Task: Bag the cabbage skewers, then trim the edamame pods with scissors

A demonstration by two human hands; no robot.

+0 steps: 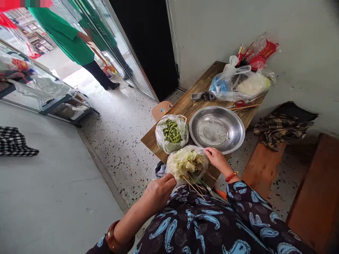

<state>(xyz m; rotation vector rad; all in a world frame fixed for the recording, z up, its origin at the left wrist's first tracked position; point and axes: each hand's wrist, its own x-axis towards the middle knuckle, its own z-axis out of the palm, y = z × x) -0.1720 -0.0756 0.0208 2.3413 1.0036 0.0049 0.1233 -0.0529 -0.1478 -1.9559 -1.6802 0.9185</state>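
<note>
A clear plastic bag [171,159] stands at the near end of the wooden table, holding cauliflower florets [186,165], some on thin wooden skewers [194,187]. My left hand [159,190] is closed at the bag's near left edge, its fingertips partly hidden. With thumb and fingers pinched, my right hand [217,160] grips the bag's right rim. Just beyond my right hand lies a wide metal basin [209,128] with small scraps on its bottom. Beside the basin is a plastic bag of green bean pods [173,132].
On the wooden table [198,86] are a dark cloth [202,96], red-handled scissors [239,103], loose skewers and a tied plastic bag [238,84]. Wooden benches [315,197] stand at right, one bearing a checked cloth [280,127]. A person in green [66,38] stands near the glass door.
</note>
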